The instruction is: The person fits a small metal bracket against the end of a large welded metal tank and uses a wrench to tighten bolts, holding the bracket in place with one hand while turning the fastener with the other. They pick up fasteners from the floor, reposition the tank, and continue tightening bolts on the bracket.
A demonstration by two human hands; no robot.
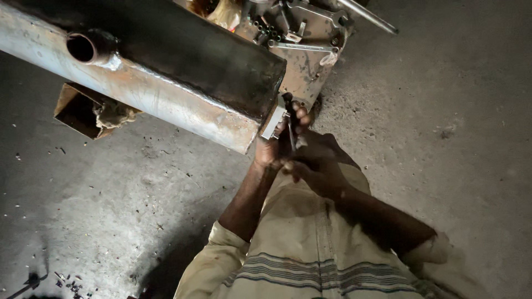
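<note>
A long rusty rectangular steel box section [166, 72] with a short round pipe stub [83, 47] welded on its side runs from the upper left to the middle. At its open end, my left hand [274, 147] holds a small light-coloured metal piece [274, 123] against the end face. My right hand [318, 163] is closed on a thin dark tool [290, 124] that stands upright between the two hands, its tip near the small piece. Both forearms come up from my striped beige shirt at the bottom.
A metal tray of tools and fittings [305, 39] lies beyond the steel section, with a shiny rod [368, 16] beside it. A brown cardboard box [83, 111] sits under the section at left. Small dark bits [66, 282] are scattered on the concrete floor at bottom left.
</note>
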